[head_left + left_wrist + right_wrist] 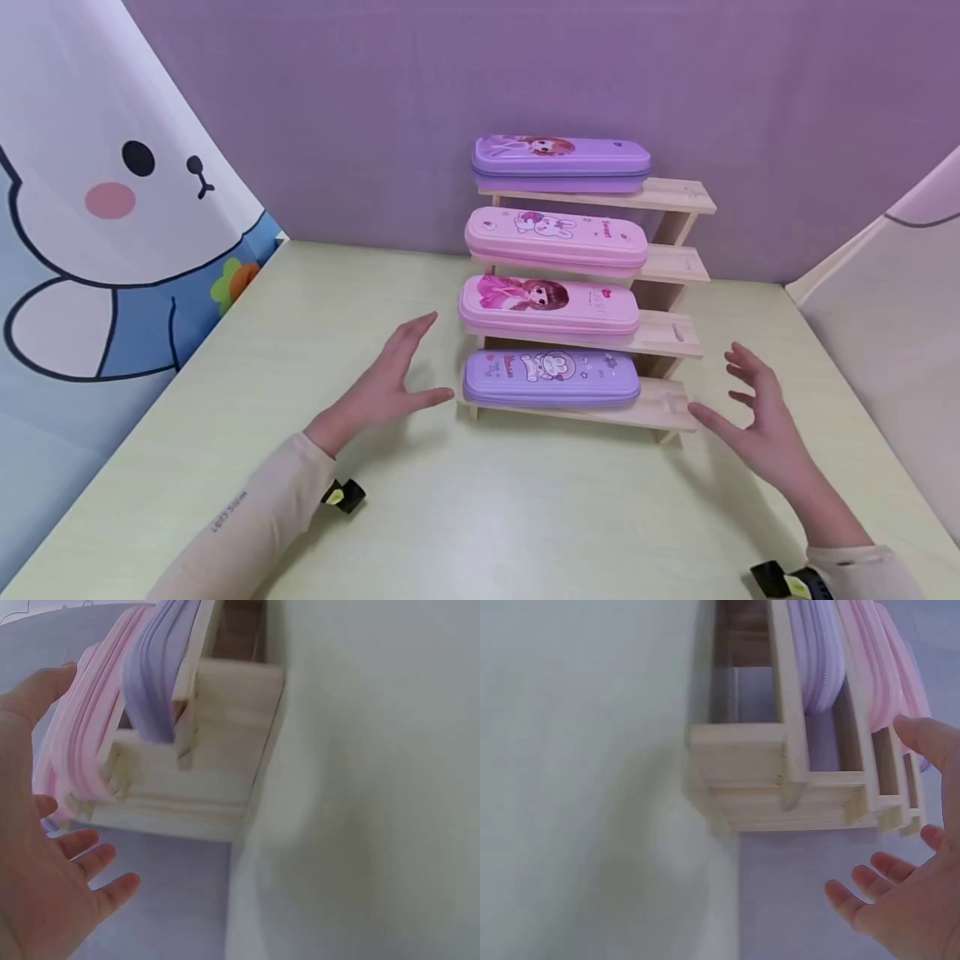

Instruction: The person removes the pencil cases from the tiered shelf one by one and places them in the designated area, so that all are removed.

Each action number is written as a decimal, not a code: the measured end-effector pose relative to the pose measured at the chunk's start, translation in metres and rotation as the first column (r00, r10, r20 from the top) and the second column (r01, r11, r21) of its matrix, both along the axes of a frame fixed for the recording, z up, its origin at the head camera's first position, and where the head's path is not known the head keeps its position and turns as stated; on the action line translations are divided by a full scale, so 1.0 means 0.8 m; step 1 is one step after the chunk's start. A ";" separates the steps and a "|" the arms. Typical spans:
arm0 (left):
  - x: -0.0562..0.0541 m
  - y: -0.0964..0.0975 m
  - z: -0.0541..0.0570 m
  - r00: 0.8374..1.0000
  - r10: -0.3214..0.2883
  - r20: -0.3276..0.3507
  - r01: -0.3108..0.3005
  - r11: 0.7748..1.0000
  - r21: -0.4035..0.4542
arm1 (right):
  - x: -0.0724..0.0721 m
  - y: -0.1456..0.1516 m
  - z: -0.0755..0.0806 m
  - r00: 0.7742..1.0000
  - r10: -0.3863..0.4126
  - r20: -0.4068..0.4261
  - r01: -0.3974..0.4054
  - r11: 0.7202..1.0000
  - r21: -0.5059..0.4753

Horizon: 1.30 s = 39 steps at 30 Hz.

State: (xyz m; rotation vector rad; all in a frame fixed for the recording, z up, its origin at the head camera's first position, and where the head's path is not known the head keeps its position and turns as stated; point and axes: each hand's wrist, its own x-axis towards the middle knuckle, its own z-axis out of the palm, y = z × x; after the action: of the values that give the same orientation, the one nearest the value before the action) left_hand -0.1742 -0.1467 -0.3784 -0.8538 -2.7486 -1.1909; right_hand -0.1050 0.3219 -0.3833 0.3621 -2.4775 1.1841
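Observation:
A stepped wooden rack [671, 406] stands on the table and bears one zippered pencil case per tier. On the lowest tier lies a purple case with a cartoon rabbit [551, 379]. Above it come a pink case with a doll picture [547, 307], a pink rabbit case [555, 237] and, at the top, a purple doll case [562, 162]. My left hand [382, 387] is held left of the rack, fingers extended, holding nothing. To the rack's right my right hand [761, 433] hovers with spread, slightly bent fingers, also holding nothing. Both wrist views show hands apart from the cases.
The pale wooden table [480, 508] spreads around the rack. A purple cloth backdrop [337, 125] hangs behind it. On the left is a cloth with a large cartoon character [82, 233]; a whitish cloth [892, 308] borders the right side.

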 end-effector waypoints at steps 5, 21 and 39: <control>0.005 0.012 -0.015 0.999 -0.027 0.030 0.023 0.992 0.125 | 0.004 0.001 -0.019 0.997 0.009 0.074 -0.004 0.997 -0.075; 0.004 0.043 -0.038 0.982 -0.120 0.149 0.065 0.942 0.330 | 0.000 0.008 -0.038 0.937 0.338 0.085 -0.269 0.855 -0.443; -0.005 0.054 -0.041 0.989 -0.053 0.137 0.012 0.960 0.278 | -0.008 0.013 -0.035 0.926 0.221 0.307 -0.153 0.961 -0.232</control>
State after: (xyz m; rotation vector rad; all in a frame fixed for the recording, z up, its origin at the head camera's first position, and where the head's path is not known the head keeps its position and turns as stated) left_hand -0.1781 -0.1034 -0.4108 -0.8133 -2.5882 -1.6548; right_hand -0.1117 0.3324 -0.4112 0.3765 -2.6079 1.6879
